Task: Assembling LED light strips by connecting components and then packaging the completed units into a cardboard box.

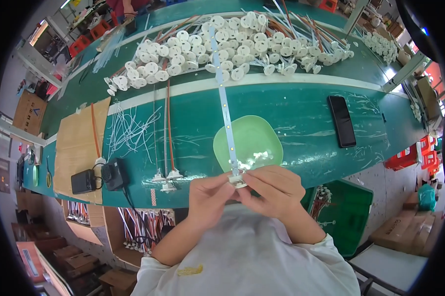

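Note:
A long, narrow LED strip (226, 116) stretches away from me, its near end seated at a small white plastic end piece (238, 182). My left hand (208, 197) pinches this end from the left, thumb and fingers together. From the other side, my right hand (275, 190) grips it with thumb and forefinger, so the fingertips partly hide the joint. Under the strip sits a light green dish (267, 135) with small white parts (259, 158) in it. Left of my hands, several white-capped strips (169, 185) lie on the green table.
A big heap of white round-capped strips (232, 47) covers the back of the table (306, 118). A black phone (342, 121) lies right. At left are white wires (129, 128), cardboard (77, 143) and a black adapter (115, 173). A green crate (348, 207) stands below right.

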Demonstrator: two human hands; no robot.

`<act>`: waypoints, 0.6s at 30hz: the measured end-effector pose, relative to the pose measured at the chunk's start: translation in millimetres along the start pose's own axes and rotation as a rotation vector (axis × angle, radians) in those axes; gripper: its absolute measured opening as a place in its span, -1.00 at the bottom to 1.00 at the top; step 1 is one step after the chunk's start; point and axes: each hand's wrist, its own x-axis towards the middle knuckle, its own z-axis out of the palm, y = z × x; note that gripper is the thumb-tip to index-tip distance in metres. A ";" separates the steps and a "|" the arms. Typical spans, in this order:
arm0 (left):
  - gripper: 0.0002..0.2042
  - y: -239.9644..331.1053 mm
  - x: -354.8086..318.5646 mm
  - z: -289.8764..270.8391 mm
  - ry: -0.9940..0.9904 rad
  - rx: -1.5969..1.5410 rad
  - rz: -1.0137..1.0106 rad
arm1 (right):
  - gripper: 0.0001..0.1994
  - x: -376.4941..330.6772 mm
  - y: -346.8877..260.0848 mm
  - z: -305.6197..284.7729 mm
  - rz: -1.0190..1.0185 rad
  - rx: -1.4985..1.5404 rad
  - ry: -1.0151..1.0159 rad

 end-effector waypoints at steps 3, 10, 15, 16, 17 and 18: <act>-0.71 1.0 -0.4 3.4 0.038 0.053 -0.001 | -0.73 -3.0 -2.3 -0.4 -0.030 -0.041 0.021; -0.72 0.9 -3.0 -7.1 0.050 -0.087 -0.083 | -0.77 0.0 5.9 -8.3 -0.018 0.068 -0.093; -0.71 -1.7 -8.5 -13.7 -0.004 0.069 0.059 | -0.79 0.1 -4.6 -6.9 0.002 0.010 -0.097; -0.71 -0.9 -9.8 -18.9 0.001 0.067 0.059 | -0.78 3.7 -5.8 -7.9 0.069 0.062 -0.172; -0.69 -0.4 -11.3 -24.5 -0.014 0.103 0.108 | -0.77 8.1 -7.0 -9.3 0.134 0.116 -0.248; -0.66 -0.2 -12.5 -27.3 -0.029 0.140 0.158 | -0.77 16.1 -1.1 -18.6 0.134 0.123 -0.253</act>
